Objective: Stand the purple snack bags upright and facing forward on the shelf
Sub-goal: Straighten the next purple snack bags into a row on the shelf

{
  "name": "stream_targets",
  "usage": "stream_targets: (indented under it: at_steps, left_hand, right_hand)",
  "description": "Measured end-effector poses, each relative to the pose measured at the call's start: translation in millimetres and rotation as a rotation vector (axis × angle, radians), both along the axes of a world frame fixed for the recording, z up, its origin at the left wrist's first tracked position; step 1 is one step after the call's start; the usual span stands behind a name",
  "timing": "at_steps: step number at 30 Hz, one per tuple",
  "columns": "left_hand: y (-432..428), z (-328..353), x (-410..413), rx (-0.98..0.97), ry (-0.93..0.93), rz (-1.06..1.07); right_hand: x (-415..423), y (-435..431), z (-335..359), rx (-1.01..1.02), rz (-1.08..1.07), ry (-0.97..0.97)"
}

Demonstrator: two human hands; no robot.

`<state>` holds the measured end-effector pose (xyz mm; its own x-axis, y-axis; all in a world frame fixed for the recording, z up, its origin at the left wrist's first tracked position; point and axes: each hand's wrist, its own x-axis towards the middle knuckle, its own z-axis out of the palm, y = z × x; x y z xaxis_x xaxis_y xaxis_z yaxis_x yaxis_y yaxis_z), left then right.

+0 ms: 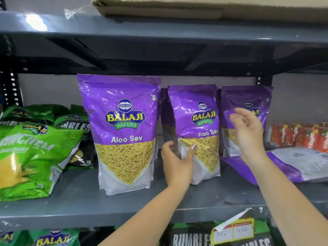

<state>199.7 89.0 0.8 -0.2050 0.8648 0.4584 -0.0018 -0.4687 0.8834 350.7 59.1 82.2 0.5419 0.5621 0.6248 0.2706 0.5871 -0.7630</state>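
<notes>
Three purple Aloo Sev bags stand upright and face forward on the grey shelf [79, 201]. The left bag [124, 132] is nearest and largest. My left hand [177, 164] grips the lower left edge of the middle bag [197, 125], thumb on its front. My right hand [248, 134] hovers open in front of the right bag [246, 96], fingers spread and holding nothing. Another purple bag [292, 167] lies flat on the shelf at the right, back side up. More purple bags stand behind the front ones, mostly hidden.
Green Balaji bags [30, 157] and dark Rumbles bags [78, 128] crowd the shelf's left. Red packets [301, 137] sit at the far right. A cardboard box [195, 6] rests on the shelf above. More bags and a price tag [234, 231] show below.
</notes>
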Motion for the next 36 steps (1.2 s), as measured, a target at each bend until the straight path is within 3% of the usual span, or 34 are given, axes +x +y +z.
stream_targets:
  at_steps: [2, 6, 13, 27, 30, 33, 36]
  left_hand:
    - [-2, -4, -1, -0.107, -0.028, -0.098]
    - [2, -9, -4, -0.13, 0.132, -0.22]
    - [14, -6, -24, -0.105, 0.206, -0.282]
    - [9, -8, -40, -0.057, 0.221, -0.409]
    - [6, -9, -41, -0.033, 0.299, -0.364]
    - [-14, -16, -38, 0.091, 0.485, -0.013]
    - [-55, -12, -26, 0.518, 0.52, 0.278]
  right_hand:
    - [4, 12, 6, -0.146, 0.081, 0.021]
    - [4, 25, 10, -0.336, 0.304, 0.03]
    - [9, 23, 15, -0.242, 0.424, 0.167]
    - [-3, 26, 12, -0.097, 0.366, 0.26]
    - [1, 24, 11, -0.139, 0.348, 0.171]
    - [27, 15, 16, -0.284, 0.283, -0.042]
    - [76, 4, 21, -0.453, 0.05, -0.435]
